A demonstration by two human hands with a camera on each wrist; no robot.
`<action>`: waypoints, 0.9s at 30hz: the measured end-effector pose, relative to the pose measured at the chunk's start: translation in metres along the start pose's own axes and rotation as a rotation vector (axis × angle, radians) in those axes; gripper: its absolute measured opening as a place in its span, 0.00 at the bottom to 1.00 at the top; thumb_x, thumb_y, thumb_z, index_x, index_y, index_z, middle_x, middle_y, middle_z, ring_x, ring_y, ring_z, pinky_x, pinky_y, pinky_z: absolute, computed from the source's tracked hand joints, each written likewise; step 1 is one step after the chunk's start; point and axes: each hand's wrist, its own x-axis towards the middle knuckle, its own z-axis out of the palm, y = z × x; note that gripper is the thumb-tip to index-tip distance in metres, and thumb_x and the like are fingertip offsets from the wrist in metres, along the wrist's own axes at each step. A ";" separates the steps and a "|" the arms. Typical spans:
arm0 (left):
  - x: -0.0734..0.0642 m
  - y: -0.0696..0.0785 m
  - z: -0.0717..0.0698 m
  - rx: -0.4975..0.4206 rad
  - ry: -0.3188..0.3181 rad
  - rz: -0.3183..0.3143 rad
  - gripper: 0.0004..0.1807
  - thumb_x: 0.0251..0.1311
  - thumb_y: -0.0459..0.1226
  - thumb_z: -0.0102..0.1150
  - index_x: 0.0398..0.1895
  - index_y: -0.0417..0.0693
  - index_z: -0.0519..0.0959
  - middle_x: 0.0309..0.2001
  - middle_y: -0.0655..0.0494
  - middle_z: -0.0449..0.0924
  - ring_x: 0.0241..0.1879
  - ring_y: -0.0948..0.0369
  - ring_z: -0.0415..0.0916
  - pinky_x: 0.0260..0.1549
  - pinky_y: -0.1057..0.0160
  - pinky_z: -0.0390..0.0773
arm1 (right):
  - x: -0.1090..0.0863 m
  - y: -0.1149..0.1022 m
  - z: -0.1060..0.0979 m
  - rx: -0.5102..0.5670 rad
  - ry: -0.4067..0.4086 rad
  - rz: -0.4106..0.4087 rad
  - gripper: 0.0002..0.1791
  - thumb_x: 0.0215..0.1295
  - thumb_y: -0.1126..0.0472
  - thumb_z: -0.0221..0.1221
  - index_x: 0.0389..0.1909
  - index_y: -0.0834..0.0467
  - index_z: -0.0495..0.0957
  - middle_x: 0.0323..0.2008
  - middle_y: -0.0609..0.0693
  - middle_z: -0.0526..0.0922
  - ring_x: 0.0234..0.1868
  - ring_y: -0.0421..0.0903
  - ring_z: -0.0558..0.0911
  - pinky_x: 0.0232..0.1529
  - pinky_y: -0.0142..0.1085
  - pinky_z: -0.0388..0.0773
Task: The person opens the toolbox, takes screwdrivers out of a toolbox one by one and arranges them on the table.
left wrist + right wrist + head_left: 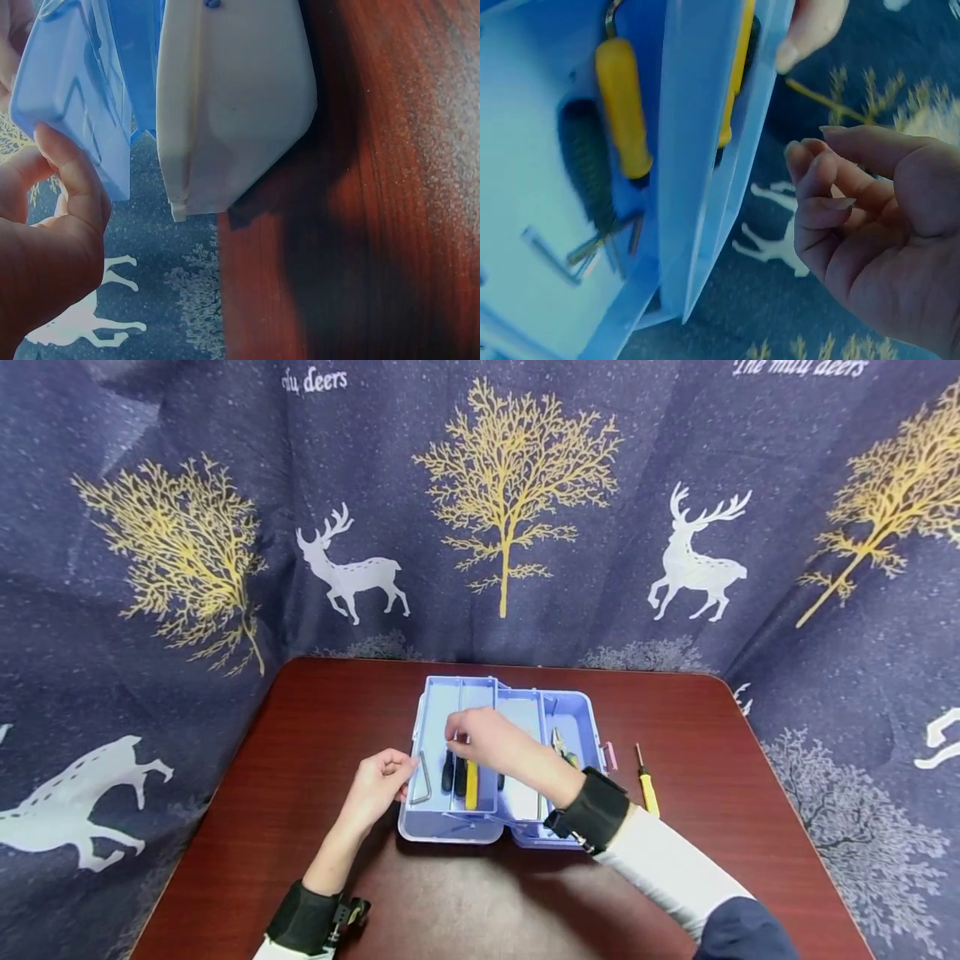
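Observation:
A blue toolbox (551, 839) stands on the table with its trays raised and spread to both sides. Its upper left tray (442, 693) holds an L-shaped hex key (422, 789), black handles (447, 772) and a yellow handle (471, 787). At that tray's outer left edge, my left hand (381, 785) holds the rim, a fingertip against the outer wall in the left wrist view. Over the same tray is my right hand (487, 739), fingers loosely curled and nothing seen between them. The right wrist view shows a lower compartment with a yellow-handled tool (622, 109) and a dark-handled screwdriver (585, 157).
Pliers (558, 743) lie in the toolbox's right section. A pink latch (610, 757) sticks out on the right side. To the right, a yellow-handled screwdriver (647, 787) lies on the brown table (330, 710). A patterned curtain (570, 568) hangs behind.

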 end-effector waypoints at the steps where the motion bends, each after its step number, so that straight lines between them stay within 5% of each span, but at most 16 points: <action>1: 0.000 0.000 0.001 -0.006 0.000 0.000 0.09 0.71 0.31 0.62 0.39 0.28 0.78 0.21 0.53 0.77 0.19 0.64 0.73 0.21 0.69 0.79 | 0.004 -0.003 0.002 -0.008 -0.022 -0.007 0.02 0.70 0.66 0.65 0.39 0.61 0.84 0.34 0.51 0.87 0.35 0.46 0.83 0.42 0.35 0.81; 15: 0.001 -0.003 0.001 -0.026 0.010 0.006 0.08 0.71 0.28 0.60 0.38 0.26 0.77 0.21 0.53 0.78 0.18 0.65 0.73 0.21 0.69 0.79 | 0.015 -0.020 0.027 -0.171 -0.161 -0.058 0.18 0.72 0.65 0.64 0.21 0.53 0.70 0.20 0.42 0.65 0.25 0.39 0.67 0.28 0.28 0.63; 27: 0.001 -0.006 0.000 -0.019 0.008 0.016 0.09 0.71 0.30 0.60 0.38 0.27 0.77 0.22 0.53 0.79 0.18 0.65 0.73 0.20 0.69 0.79 | 0.016 -0.018 0.033 -0.062 -0.225 -0.091 0.14 0.72 0.62 0.64 0.25 0.54 0.76 0.19 0.41 0.68 0.23 0.38 0.68 0.28 0.27 0.63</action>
